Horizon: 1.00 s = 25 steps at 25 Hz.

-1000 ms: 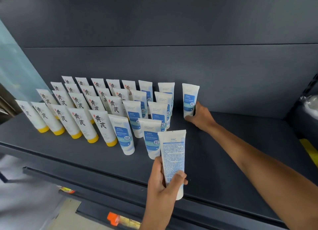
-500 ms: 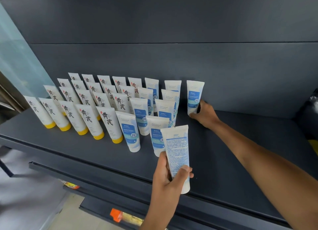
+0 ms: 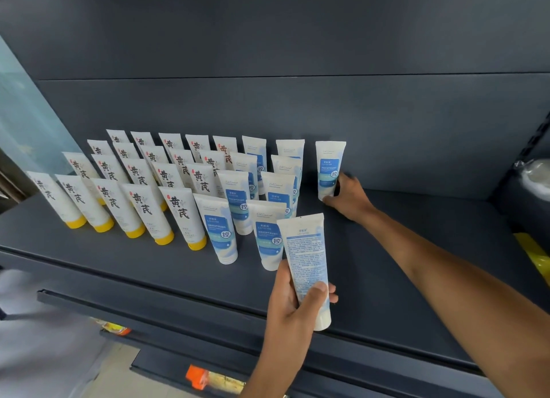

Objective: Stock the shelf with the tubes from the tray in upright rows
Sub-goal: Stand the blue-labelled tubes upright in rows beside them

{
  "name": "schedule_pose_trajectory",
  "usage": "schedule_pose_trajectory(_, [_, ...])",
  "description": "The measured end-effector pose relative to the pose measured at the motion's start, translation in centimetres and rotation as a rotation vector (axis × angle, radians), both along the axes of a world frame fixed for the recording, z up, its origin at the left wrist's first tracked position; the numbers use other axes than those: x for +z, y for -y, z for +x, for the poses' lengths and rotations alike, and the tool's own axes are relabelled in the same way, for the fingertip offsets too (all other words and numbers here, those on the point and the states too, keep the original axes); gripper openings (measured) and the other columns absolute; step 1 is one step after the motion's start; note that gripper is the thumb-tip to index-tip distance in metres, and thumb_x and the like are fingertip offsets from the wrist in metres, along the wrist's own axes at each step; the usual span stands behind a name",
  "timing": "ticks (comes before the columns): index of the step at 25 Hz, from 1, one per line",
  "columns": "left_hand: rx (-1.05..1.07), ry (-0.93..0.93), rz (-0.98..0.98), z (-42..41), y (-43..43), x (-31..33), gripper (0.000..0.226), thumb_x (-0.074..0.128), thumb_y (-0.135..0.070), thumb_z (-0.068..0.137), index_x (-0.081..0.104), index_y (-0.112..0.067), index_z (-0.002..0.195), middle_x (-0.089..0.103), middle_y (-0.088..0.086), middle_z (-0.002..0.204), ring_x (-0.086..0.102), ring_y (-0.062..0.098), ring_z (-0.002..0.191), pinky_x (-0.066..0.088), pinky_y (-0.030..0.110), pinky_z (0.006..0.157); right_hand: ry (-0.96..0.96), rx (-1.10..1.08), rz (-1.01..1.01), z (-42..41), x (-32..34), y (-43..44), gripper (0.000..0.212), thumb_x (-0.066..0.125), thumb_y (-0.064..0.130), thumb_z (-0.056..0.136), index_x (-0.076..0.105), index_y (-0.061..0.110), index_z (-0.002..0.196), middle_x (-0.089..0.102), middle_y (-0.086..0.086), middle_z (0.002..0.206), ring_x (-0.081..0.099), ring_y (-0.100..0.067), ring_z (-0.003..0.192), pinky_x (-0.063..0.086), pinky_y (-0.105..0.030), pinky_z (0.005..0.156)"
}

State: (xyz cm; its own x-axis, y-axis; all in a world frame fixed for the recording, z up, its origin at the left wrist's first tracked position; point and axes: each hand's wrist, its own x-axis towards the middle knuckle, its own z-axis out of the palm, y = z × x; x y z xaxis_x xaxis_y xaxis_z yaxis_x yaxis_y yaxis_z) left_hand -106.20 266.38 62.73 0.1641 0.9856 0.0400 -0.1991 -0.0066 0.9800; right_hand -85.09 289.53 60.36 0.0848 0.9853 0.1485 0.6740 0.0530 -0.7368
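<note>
On the dark shelf (image 3: 387,266) stand several upright white tubes in rows: yellow-capped ones (image 3: 143,207) on the left, blue-labelled ones (image 3: 238,201) to their right. My right hand (image 3: 346,196) grips the base of a blue-labelled tube (image 3: 329,168) standing alone at the back, right of the rows. My left hand (image 3: 293,305) holds another white tube (image 3: 306,260) upright above the shelf's front edge, its printed back towards me. The tray is out of view.
The shelf's back wall (image 3: 387,129) rises just behind the rows. A dark bag-like object (image 3: 529,186) sits at the far right, with something yellow (image 3: 532,251) below it. Lower shelf rails (image 3: 178,314) and an orange packet (image 3: 202,377) show beneath.
The camera has shifted slightly, so the rows sit further right in view. My right hand stays on the rear tube; my left hand keeps its tube at about the same spot.
</note>
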Motion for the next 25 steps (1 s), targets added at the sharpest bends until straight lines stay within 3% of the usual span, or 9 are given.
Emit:
schedule_pose_trajectory(4, [-0.041,0.022,-0.011,0.5,0.2,0.2,0.061,0.068,-0.041,0.073,0.055,-0.022,0.129,0.066,0.02,0.107,0.07,0.026,0.089,0.059,0.03,0.078,0.035,-0.03,-0.018,0.1,-0.1,0.4,0.059,0.082,0.023,0.077,0.055,0.014,0.13,0.059,-0.006,0.128,0.054,-0.026,0.123,0.052,-0.043,0.1])
schedule_pose_trajectory(6, [-0.07,0.02,-0.046,0.7,0.1,0.7,0.066,0.07,-0.04,0.067,0.052,-0.021,0.128,0.067,0.016,0.103,0.071,0.02,0.085,0.059,0.029,0.077,0.072,-0.088,-0.042,0.1,0.2,1.5,0.056,0.08,0.025,0.078,0.054,0.012,0.125,0.058,-0.004,0.122,0.047,-0.024,0.122,0.048,-0.037,0.093])
schedule_pose_trajectory(10, [-0.071,-0.035,-0.069,1.5,-0.7,1.5,0.054,0.073,-0.02,0.071,0.046,-0.018,0.117,0.064,0.01,0.097,0.065,0.015,0.066,0.056,0.023,0.066,-0.014,-0.209,0.118,0.3,1.3,5.9,0.031,0.072,0.014,0.082,0.059,0.011,0.111,0.058,-0.002,0.109,0.054,-0.021,0.106,0.05,-0.036,0.087])
schedule_pose_trajectory(13, [-0.067,-0.054,-0.067,2.5,-1.5,1.7,0.046,0.072,-0.021,0.073,0.047,-0.018,0.112,0.064,0.008,0.094,0.062,0.016,0.063,0.053,0.023,0.06,-0.2,-0.106,0.138,0.8,3.2,9.7,0.013,0.066,0.006,0.087,0.066,0.015,0.097,0.065,-0.001,0.098,0.06,-0.014,0.089,0.053,-0.035,0.082])
schedule_pose_trajectory(15, [-0.077,-0.077,-0.047,2.8,-2.0,1.5,0.04,0.071,-0.025,0.074,0.053,-0.02,0.109,0.065,0.007,0.092,0.062,0.015,0.065,0.052,0.024,0.059,-0.332,0.04,0.075,1.1,5.0,12.1,0.018,0.061,0.003,0.093,0.069,0.017,0.101,0.069,-0.006,0.103,0.063,-0.017,0.092,0.054,-0.032,0.083])
schedule_pose_trajectory(17, [-0.112,-0.117,-0.028,3.2,-2.7,1.3,0.041,0.07,-0.031,0.073,0.06,-0.023,0.111,0.066,0.008,0.091,0.061,0.014,0.066,0.049,0.024,0.058,-0.42,0.248,0.019,1.6,6.9,14.1,0.03,0.055,-0.004,0.097,0.069,0.016,0.115,0.071,-0.008,0.111,0.063,-0.012,0.089,0.049,-0.019,0.073])
schedule_pose_trajectory(20, [-0.187,-0.168,-0.013,4.0,-3.7,1.6,0.052,0.064,-0.043,0.068,0.066,-0.018,0.113,0.064,0.004,0.094,0.062,0.015,0.079,0.049,0.024,0.068,-0.482,0.45,-0.096,2.3,8.8,15.4,0.04,0.054,-0.002,0.093,0.063,0.014,0.13,0.073,-0.006,0.115,0.058,-0.013,0.088,0.038,-0.018,0.064])
schedule_pose_trajectory(23, [-0.305,-0.054,0.016,4.4,-4.9,2.0,0.045,0.062,-0.039,0.077,0.066,-0.015,0.115,0.07,0.003,0.097,0.067,0.014,0.089,0.053,0.025,0.082,-0.628,0.459,-0.079,2.8,9.6,15.5,0.019,0.062,0.009,0.091,0.064,0.008,0.11,0.067,-0.009,0.094,0.05,-0.017,0.073,0.036,-0.025,0.062])
schedule_pose_trajectory(25, [-0.277,-0.065,0.042,4.6,-5.7,1.6,0.036,0.06,-0.027,0.086,0.062,-0.017,0.12,0.075,0.004,0.104,0.071,0.018,0.096,0.056,0.03,0.086,-0.616,0.39,-0.036,3.1,9.9,15.1,0.008,0.068,0.007,0.092,0.062,0.008,0.098,0.064,-0.005,0.083,0.049,-0.013,0.064,0.037,-0.025,0.059])
